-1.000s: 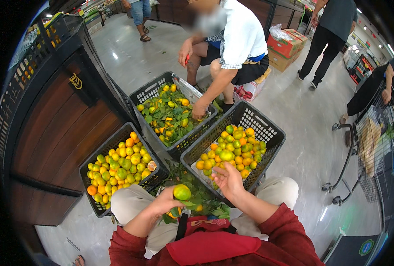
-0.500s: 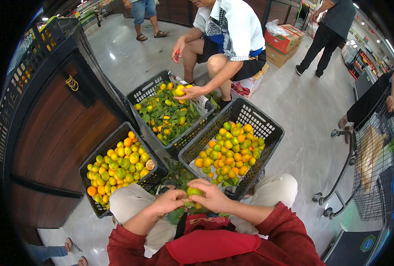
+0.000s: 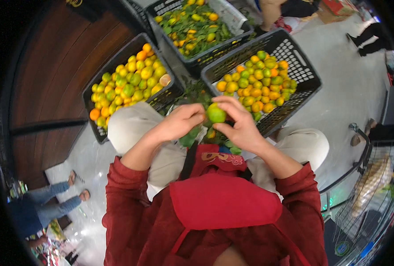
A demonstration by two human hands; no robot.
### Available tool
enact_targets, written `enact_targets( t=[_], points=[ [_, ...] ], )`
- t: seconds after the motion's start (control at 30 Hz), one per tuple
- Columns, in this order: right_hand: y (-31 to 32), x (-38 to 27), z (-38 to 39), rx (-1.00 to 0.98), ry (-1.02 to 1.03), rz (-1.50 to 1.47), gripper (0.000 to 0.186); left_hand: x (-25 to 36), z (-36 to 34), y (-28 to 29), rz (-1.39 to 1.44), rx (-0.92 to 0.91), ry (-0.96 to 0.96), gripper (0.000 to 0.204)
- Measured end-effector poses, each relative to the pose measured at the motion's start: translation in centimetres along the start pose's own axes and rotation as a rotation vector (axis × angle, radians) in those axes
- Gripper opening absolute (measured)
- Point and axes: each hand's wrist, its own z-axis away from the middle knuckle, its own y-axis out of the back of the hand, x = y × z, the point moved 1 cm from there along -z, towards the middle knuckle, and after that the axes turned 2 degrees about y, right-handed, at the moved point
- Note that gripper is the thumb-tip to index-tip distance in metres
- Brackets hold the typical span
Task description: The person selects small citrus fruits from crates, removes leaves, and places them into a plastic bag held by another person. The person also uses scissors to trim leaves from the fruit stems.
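Note:
A green mandarin (image 3: 216,113) is held between the thumb and fingers of my right hand (image 3: 236,124). My left hand (image 3: 181,122) is just left of it, fingers bent and pressed together; what they pinch is too small to make out. Leaves (image 3: 189,138) hang and lie under both hands. Beyond them to the right is a black crate (image 3: 311,75) of yellow, orange and green mandarins. A second full crate (image 3: 90,126) is at left, and a third (image 3: 245,35), holding leafy fruit, is farther back.
A wooden counter (image 3: 50,84) borders the left. A squatting person's leg (image 3: 272,13) is behind the crates. A wire shopping cart (image 3: 369,195) stands at the right. People's legs show at lower left (image 3: 55,204) and upper right (image 3: 367,40).
The view has tipped down. My right hand has closed round the green fruit, which was in my left hand a second ago. The fruit now sits higher, with my left fingers drawn off to its left.

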Motion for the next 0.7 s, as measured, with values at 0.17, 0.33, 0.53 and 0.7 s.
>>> enact_targets(
  t=[0.17,0.33,0.53,0.7],
  points=[
    [5.5,-0.7,-6.2,0.091,0.044,-0.007,0.041,5.4,-6.0,3.2,-0.377,0.401,-0.435,0.009],
    [6.4,-0.4,-7.0,0.049,-0.467,-0.476,0.052,5.9,-6.1,3.1,-0.396,0.4,-0.467,0.008],
    [5.8,-1.3,-7.3,0.093,0.11,-0.007,0.04,5.0,-6.1,5.0,0.112,0.157,-0.106,0.01],
    [6.5,0.0,-7.9,0.068,-0.374,-0.362,0.032,5.8,-6.1,3.8,-0.278,0.215,-0.361,0.011]
  ],
)
